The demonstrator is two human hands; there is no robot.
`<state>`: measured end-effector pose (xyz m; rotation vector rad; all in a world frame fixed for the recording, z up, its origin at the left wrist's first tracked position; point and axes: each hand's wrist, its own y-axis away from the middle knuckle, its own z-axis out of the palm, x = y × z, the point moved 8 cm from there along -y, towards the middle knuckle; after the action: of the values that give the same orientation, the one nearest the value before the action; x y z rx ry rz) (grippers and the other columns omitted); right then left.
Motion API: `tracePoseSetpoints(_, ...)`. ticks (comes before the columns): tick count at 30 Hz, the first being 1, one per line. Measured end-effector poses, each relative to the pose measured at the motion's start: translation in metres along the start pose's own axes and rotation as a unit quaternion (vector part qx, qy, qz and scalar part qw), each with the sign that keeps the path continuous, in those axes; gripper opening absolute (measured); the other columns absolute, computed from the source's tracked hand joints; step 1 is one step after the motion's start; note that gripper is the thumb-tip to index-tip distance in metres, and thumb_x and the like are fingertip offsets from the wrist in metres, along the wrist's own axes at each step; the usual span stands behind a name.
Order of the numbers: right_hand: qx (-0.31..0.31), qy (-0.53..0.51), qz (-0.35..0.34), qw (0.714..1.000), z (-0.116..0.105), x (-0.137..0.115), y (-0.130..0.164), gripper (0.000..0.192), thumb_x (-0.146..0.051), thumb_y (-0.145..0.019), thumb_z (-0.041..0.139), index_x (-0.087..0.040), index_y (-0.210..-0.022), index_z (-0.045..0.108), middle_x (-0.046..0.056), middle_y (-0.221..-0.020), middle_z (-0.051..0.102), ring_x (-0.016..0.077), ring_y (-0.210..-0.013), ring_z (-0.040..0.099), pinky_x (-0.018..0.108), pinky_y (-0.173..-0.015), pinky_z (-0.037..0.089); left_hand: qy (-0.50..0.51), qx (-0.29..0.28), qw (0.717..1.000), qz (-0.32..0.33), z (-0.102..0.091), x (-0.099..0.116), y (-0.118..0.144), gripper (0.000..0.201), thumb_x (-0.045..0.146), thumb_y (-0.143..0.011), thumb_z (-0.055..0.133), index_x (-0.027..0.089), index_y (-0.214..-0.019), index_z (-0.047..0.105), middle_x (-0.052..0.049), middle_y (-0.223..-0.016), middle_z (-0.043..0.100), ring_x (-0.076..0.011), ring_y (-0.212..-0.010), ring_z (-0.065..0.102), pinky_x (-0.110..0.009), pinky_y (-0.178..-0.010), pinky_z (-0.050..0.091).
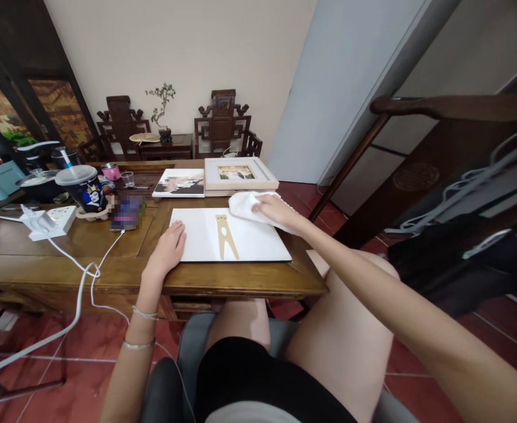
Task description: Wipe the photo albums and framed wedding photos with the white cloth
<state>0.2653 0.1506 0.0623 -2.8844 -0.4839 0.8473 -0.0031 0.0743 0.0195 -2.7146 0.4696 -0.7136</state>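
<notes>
Here, a white board (241, 235) is laid flat at the counter's (64, 258) near edge. It is pinned by the left hand (169, 247), fingers spread flat. A white cloth (247, 205) is pressed onto its far right corner by the right hand (276, 210). Behind it are set a framed picture (239, 173) and a photo (180, 183). At left stands a lidded cup (84, 187), contents hidden.

A wooden desk (108, 267) carries a white board (205, 238), two framed pictures (239, 174), a printed cup (86, 189), a power strip (53, 221) and, apparently, a phone (127, 212).
</notes>
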Motion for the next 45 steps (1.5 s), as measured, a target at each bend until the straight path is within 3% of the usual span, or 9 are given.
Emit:
tracePoseSetpoints(7, -0.083, -0.007, -0.056, 0.995, -0.002, -0.011, 0.083, 0.019, -0.031, -0.074, 0.046, -0.022, -0.057, 0.044, 0.001, -0.062, 0.050, 0.0197, -0.070, 0.049, 0.031, -0.068, 0.037, -0.006, 0.000, 1.000, 0.001, 0.001, 0.000, 0.000, 0.042, 0.028, -0.096, 0.036, 0.012, -0.128, 0.059, -0.015, -0.144, 0.053, -0.0252, -0.139, 0.045, -0.045, -0.120, 0.030)
tracePoseSetpoints(10, -0.104, -0.011, -0.048, 0.993, -0.003, -0.015, 0.097, 0.019, -0.029, -0.073, 0.049, -0.022, -0.055, 0.048, 0.001, -0.061, 0.052, 0.0203, -0.071, 0.051, 0.032, -0.069, 0.039, -0.005, -0.001, 1.000, -0.001, 0.000, 0.000, 0.000, 0.042, 0.028, -0.097, 0.036, 0.013, -0.129, 0.059, -0.014, -0.144, 0.054, -0.0246, -0.140, 0.044, -0.046, -0.120, 0.030)
tracePoseSetpoints(13, -0.080, -0.013, -0.047, 0.996, -0.002, -0.014, 0.085, 0.017, -0.028, -0.073, 0.049, -0.022, -0.058, 0.053, 0.002, -0.065, 0.056, 0.0213, -0.074, 0.053, 0.032, -0.072, 0.039, -0.005, -0.003, 1.000, -0.005, -0.001, 0.001, 0.000, 0.043, 0.028, -0.096, 0.036, 0.011, -0.129, 0.059, -0.017, -0.145, 0.053, -0.0251, -0.140, 0.044, -0.045, -0.120, 0.030)
tracePoseSetpoints(21, -0.003, 0.021, -0.049, 0.999, 0.012, -0.011, 0.000, 0.014, -0.025, -0.077, 0.043, -0.019, -0.067, 0.052, 0.006, -0.081, 0.063, 0.0224, -0.083, 0.055, 0.031, -0.076, 0.037, -0.010, -0.006, 1.000, 0.000, 0.000, 0.000, -0.001, 0.044, 0.029, -0.097, 0.036, 0.009, -0.130, 0.058, -0.017, -0.145, 0.052, -0.0258, -0.140, 0.044, -0.044, -0.120, 0.029)
tracePoseSetpoints(24, 0.012, 0.039, -0.047, 0.998, 0.016, -0.015, -0.004, 0.016, -0.023, -0.080, 0.041, -0.019, -0.071, 0.054, 0.009, -0.083, 0.065, 0.0241, -0.084, 0.055, 0.033, -0.077, 0.037, -0.013, -0.005, 1.000, -0.001, -0.001, 0.000, -0.001, 0.046, 0.029, -0.097, 0.035, 0.007, -0.130, 0.058, -0.019, -0.145, 0.051, -0.0259, -0.140, 0.044, -0.043, -0.120, 0.028)
tracePoseSetpoints(32, -0.052, 0.006, -0.069, 0.996, 0.012, -0.041, 0.096, 0.021, -0.025, -0.079, 0.041, -0.023, -0.060, 0.033, 0.000, -0.058, 0.046, 0.0178, -0.063, 0.046, 0.031, -0.065, 0.033, -0.012, -0.009, 1.000, -0.006, 0.000, 0.002, -0.001, 0.045, 0.028, -0.097, 0.035, 0.007, -0.130, 0.057, -0.018, -0.146, 0.051, -0.0259, -0.140, 0.042, -0.044, -0.120, 0.029)
tracePoseSetpoints(36, -0.091, -0.018, -0.088, 0.992, 0.001, -0.048, 0.133, 0.019, -0.024, -0.074, 0.045, -0.022, -0.057, 0.038, 0.000, -0.058, 0.048, 0.0181, -0.066, 0.048, 0.030, -0.064, 0.035, -0.015, -0.011, 1.000, -0.011, 0.002, 0.000, 0.000, 0.044, 0.028, -0.097, 0.036, 0.009, -0.130, 0.057, -0.017, -0.146, 0.050, -0.0260, -0.140, 0.042, -0.045, -0.120, 0.029)
tracePoseSetpoints(40, -0.061, -0.040, -0.076, 0.994, -0.003, -0.033, 0.113, 0.017, -0.028, -0.073, 0.049, -0.022, -0.056, 0.045, 0.000, -0.061, 0.052, 0.0193, -0.070, 0.050, 0.030, -0.066, 0.037, -0.017, -0.010, 1.000, -0.010, 0.001, 0.001, 0.000, 0.044, 0.027, -0.097, 0.036, 0.008, -0.131, 0.057, -0.018, -0.146, 0.050, -0.0254, -0.140, 0.042, -0.043, -0.120, 0.029)
tracePoseSetpoints(45, -0.021, -0.070, -0.047, 0.996, 0.007, -0.006, 0.038, 0.016, -0.032, -0.069, 0.047, -0.021, -0.058, 0.048, 0.001, -0.069, 0.057, 0.0209, -0.074, 0.052, 0.032, -0.070, 0.037, -0.019, -0.011, 1.000, -0.009, 0.001, 0.001, 0.000, 0.044, 0.027, -0.097, 0.036, 0.007, -0.131, 0.057, -0.018, -0.146, 0.050, -0.0256, -0.141, 0.042, -0.043, -0.120, 0.029)
